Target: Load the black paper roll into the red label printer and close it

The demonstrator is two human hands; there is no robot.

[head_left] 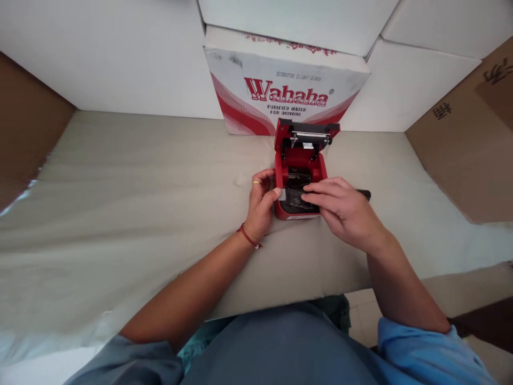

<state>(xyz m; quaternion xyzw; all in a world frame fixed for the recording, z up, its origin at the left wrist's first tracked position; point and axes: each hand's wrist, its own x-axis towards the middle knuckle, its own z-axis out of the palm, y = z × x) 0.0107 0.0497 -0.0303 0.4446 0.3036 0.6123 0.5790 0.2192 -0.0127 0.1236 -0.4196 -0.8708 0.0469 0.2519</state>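
A small red label printer (279, 184) stands on the cloth, its red and black lid (284, 138) raised and leaning back. Inside its body lies dark, shiny ribbon-like film (294, 198), with a pale grey strip (282, 194) at the left end. My left hand (261, 206) is closed on the printer's left wall, its thumb pressing by the grey strip. The fingers of my right hand (340, 211) are together on the dark film from the right; its thumb is hidden. A black object (364, 194) sticks out behind the right hand.
A white and red Wahaha water carton (288, 91) stands close behind the printer. White boxes (132, 59) form a wall along the back. Brown cartons bound the left (28, 123) and right (460, 144). A pale cloth (160, 176) covers the table, its front edge near my body.
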